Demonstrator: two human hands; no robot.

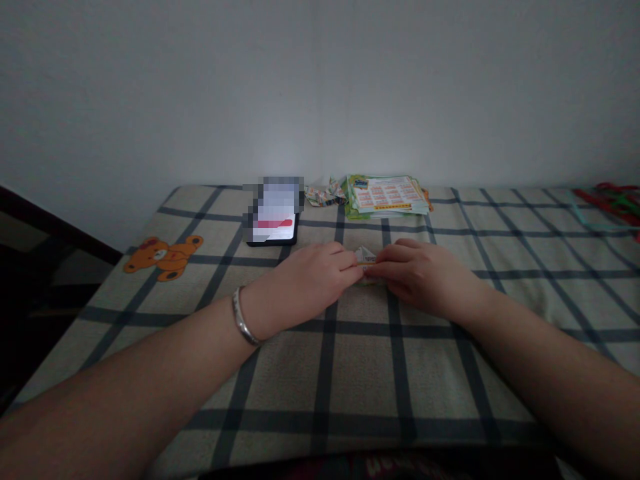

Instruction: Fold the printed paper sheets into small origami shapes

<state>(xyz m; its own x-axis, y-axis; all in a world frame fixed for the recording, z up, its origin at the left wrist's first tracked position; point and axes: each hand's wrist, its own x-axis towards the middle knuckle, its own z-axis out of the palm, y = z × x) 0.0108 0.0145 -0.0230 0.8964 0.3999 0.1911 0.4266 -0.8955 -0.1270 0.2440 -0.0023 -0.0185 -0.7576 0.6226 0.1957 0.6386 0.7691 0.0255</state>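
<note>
Head view, the only one I've got; clock read from the paper. Small printed paper [367, 256] sits at centre, low on the check cloth [285, 373] over the bench [445, 407]. Left hand [313, 280] is clamped on its 9 o'clock end, right hand [423, 277] on its 3 o'clock end, fingertips nearly meeting. Thumbs mostly hidden, so I can't tell how firm the grip is.

Risks, my guess: an uneven pull from the two hands could tear the paper or skew a crease, and I'd miss it since fingers cover most of it. The cloth looks soft and wrinkled at 3 o'clock, so pressing down could slip or leave a loose edge. A wide left swing could knock the phone [280, 230] at 10 o'clock; pushing far forward could disturb the creased paper strip [325, 195] at 11 or slide the card stack [387, 197] near 12.

Edges: wall [320, 87] closes off 12, bench's left edge lies just past the bear cutout [164, 258] at 9, near edge at 6 by the body. Best room: 3 to 5 o'clock, below the tangled cords [617, 203], plus the cloth toward 6. Bracelet [243, 317] at 8 could snag the cloth if that wrist drops.
</note>
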